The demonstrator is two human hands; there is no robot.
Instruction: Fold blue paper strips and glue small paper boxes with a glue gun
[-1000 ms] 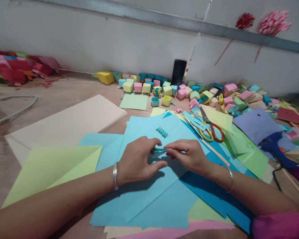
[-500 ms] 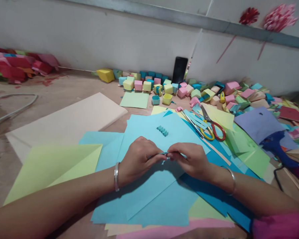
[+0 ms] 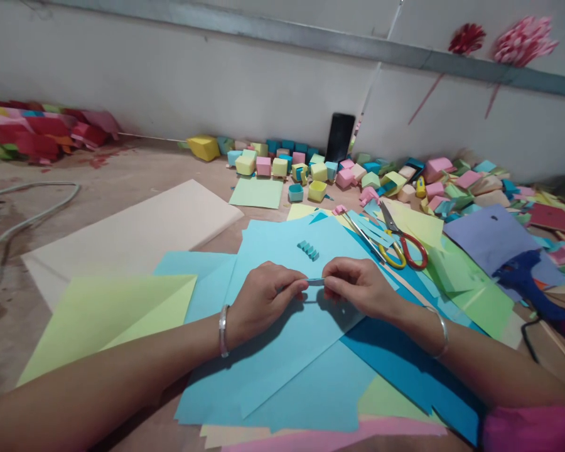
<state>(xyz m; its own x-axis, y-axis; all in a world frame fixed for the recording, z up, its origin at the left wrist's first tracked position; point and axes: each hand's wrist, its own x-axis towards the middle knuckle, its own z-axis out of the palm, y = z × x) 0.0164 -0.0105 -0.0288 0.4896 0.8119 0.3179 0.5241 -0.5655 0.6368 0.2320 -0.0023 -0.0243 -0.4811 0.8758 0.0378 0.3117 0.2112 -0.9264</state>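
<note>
A narrow light-blue paper strip (image 3: 316,282) is stretched between my two hands, a little above the stacked light-blue sheets (image 3: 282,376). My left hand (image 3: 268,301) pinches its left end between thumb and forefinger. At the other end my right hand (image 3: 360,285) is closed in a pinch on the same strip. Just beyond my fingers lies a small pleated teal paper piece (image 3: 307,250) on the top sheet. Scissors (image 3: 400,242) with red and yellow handles rest to the right, and metal tweezers (image 3: 365,235) lie beside them.
Small folded paper boxes (image 3: 279,167) line the wall, with a dark phone (image 3: 339,137) propped among them. A blue glue gun (image 3: 527,282) lies on the right. Green sheets (image 3: 117,314) and a large pale sheet (image 3: 127,226) cover the left. A cable (image 3: 51,210) curls at far left.
My fingertips have drawn slightly apart, so more of the paper strip shows between them. My right hand has risen a little. The view has shifted slightly.
</note>
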